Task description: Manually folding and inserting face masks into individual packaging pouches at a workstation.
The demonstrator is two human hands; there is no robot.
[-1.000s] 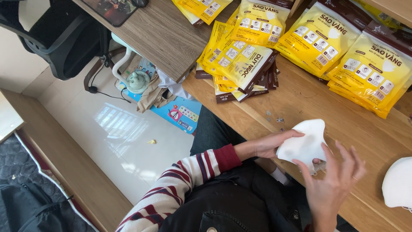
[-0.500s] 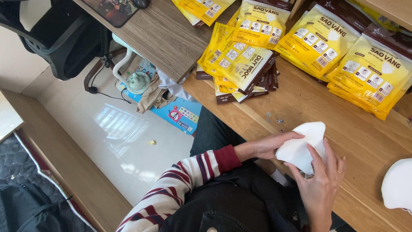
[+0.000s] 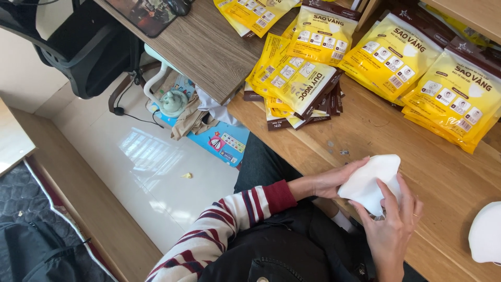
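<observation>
My left hand (image 3: pixel 334 178) grips the near side of a white folded mask (image 3: pixel 369 178) held just above the wooden table's (image 3: pixel 365 136) front edge. My right hand (image 3: pixel 390 224) closes over the same mask from below and the right, fingers wrapped on its surface. My left sleeve is striped red, white and dark. Stacks of yellow-and-brown flat packets (image 3: pixel 297 83) lie fanned on the table beyond my hands, with larger yellow packets (image 3: pixel 449 94) further right.
Another white mask (image 3: pixel 485 232) lies at the table's right edge. A second desk (image 3: pixel 198 42) with a mouse mat stands at the top. A black office chair (image 3: pixel 83 47) sits at the upper left. Items and a blue box (image 3: pixel 219 143) lie on the floor.
My right hand, spread apart from the mask a second ago, has moved in and closed on it. The left hand has kept its hold.
</observation>
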